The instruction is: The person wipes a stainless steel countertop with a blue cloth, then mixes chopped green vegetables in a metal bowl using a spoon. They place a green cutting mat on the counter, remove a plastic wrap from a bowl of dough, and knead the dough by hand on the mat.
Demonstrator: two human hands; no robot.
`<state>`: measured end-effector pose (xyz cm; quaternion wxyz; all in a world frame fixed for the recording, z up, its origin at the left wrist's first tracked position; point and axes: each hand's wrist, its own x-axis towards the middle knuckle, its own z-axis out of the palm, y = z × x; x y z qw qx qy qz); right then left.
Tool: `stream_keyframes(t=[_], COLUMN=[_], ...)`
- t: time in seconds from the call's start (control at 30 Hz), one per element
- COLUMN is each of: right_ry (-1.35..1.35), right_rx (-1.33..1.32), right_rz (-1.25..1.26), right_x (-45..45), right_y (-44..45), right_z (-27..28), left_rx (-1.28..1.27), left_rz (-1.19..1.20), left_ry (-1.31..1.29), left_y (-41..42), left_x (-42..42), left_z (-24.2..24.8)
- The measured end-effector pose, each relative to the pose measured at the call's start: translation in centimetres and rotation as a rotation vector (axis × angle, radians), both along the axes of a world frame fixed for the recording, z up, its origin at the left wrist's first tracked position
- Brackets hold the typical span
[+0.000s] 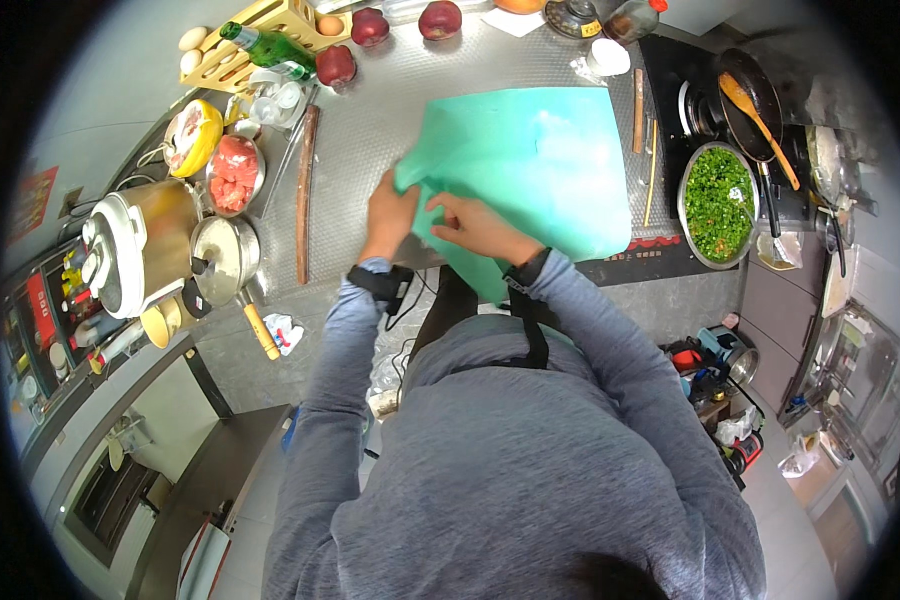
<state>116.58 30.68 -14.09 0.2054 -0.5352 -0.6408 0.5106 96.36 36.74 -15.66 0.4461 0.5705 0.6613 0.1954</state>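
Note:
A thin turquoise sheet, perhaps plastic or silicone, lies on the metal-look counter before me. Its near left corner is lifted and folded, and part of it hangs over the counter's front edge. My left hand pinches that left edge between thumb and fingers. Just right of it is my right hand, over the folded part with its fingers bent; whether it grips the sheet cannot be told. A wooden rolling pin rests left of the sheet, a shorter wooden stick right of it.
At left stand a bowl of raw meat, a lidded pan and an electric cooker. Red apples and a green bottle are at the back. A bowl of chopped greens and a frying pan occupy the right side.

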Motion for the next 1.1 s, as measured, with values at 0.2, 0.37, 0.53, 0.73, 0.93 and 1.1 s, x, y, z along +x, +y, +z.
stream_keyframes(t=[0.2, 0.37, 0.53, 0.73, 0.93, 1.1], right_ry=[-0.654, -0.860, -0.782, -0.719, -0.721, -0.745], right_rx=[0.417, 0.021, -0.109, 0.028, 0.020, -0.041], right_rz=[-0.498, -0.757, -0.819, -0.756, -0.695, -0.686], right_x=[13.0, 23.8, 26.2, 27.4, 27.5, 27.6], right_y=[-0.2, -1.2, 0.4, 3.1, 7.8, 10.3], right_z=[-2.4, -5.7, -8.4, -6.8, -6.2, -7.7], left_rx=[-0.066, 0.011, 0.037, 0.102, 0.060, 0.082], left_rz=[0.095, 0.032, 0.073, 0.145, 0.108, 0.146], left_ry=[0.083, 0.120, 0.156, 0.302, 0.370, 0.463], left_y=[0.7, 1.4, 1.4, 3.6, 8.2, 9.7], left_x=[-7.8, -9.1, -9.5, -9.8, -9.3, -9.1], left_z=[-3.0, -4.2, -4.9, -4.7, -2.5, -2.7])
